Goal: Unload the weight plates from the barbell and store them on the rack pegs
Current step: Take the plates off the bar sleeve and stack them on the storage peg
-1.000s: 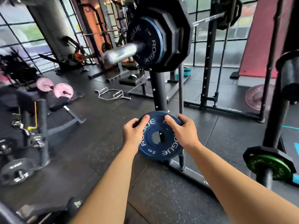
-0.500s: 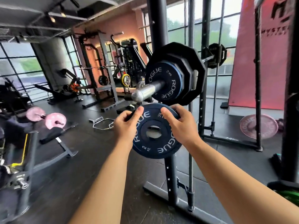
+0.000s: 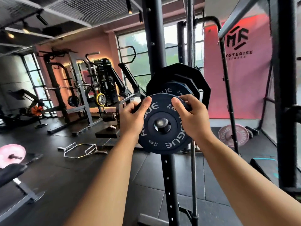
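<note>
A small dark blue ROGUE plate [image 3: 162,142] marked 2 kg is held upright at chest height. My left hand [image 3: 132,118] grips its left rim and my right hand [image 3: 192,118] grips its right rim, thumbs on the front face. The silver end of a peg [image 3: 160,123] shows through the plate's centre hole. Behind it on the same peg sit another blue ROGUE plate [image 3: 175,88] and larger black plates [image 3: 202,88], all on the black rack upright [image 3: 156,46].
A hex trap bar [image 3: 79,150] lies on the floor at left. A bench with a pink plate [image 3: 11,154] stands at the far left. A pink ROGUE plate [image 3: 232,136] leans at right, beside another rack post [image 3: 283,95].
Both hands have lifted the blue plate from near the floor up to the peg, and its hole now lines up with the peg's end.
</note>
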